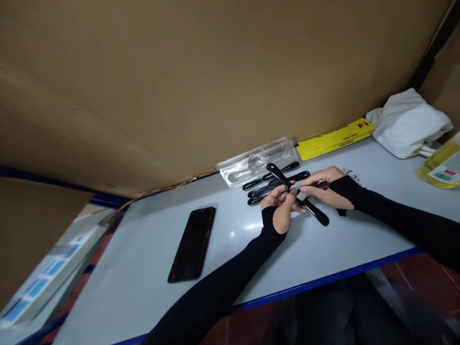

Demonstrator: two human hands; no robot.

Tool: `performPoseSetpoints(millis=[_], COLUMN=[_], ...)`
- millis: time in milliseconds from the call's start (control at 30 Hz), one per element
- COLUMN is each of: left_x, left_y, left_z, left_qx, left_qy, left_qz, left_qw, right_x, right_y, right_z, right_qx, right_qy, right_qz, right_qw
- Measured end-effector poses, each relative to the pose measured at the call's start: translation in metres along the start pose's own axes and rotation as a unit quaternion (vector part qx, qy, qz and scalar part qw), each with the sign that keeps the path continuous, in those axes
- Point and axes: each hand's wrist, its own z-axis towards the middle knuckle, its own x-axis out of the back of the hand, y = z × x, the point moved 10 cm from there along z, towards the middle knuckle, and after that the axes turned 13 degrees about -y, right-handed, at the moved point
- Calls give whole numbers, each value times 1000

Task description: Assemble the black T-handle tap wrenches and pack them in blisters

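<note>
My left hand [282, 203] is closed around the middle of a black two-handled spokeshave [316, 212], held tilted above the table. My right hand [319, 187] pinches with thumb and fingertips at the tool's centre, where a bit of grey metal shows. Whatever sits between those fingertips is too small to make out. Just behind the hands lie several more black spokeshaves [257, 192] in a group. Small silver metal parts [352, 175] lie beyond my right wrist, and a black piece [341, 212] is partly hidden under it.
Clear plastic packaging [257, 163] and yellow printed cards [336, 139] lie along the cardboard wall [215, 86]. A black phone [192, 244] rests left on the table [136, 268]. White cloth [408, 122] and a bottle of yellow liquid [442, 163] stand right. A long box [50, 273] is far left.
</note>
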Motion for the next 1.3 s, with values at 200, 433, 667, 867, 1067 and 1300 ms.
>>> performPoseSetpoints(millis=[200,433,667,867,1067,1300], left_x=[1,4,6,9,8,6], left_y=[0,1,-7,-11,-13,-13], left_z=[-2,-5,-2,-2,-3,-3], left_qx=[17,10,49,70,85,76], left_qy=[-2,0,-21,-25,-25,-35], left_qz=[-11,21,1,26,49,44], left_qw=[1000,1000,999,997,995,996], right_x=[-2,3,54,62,52,53], right_y=[3,8,8,30,23,33], right_z=[2,6,1,3,1,4], right_qx=[2,-3,27,30,24,-29], right_qy=[-34,-39,58,-16,10,38], right_qz=[36,11,-226,-323,-329,-252], right_qw=[999,999,972,946,944,966])
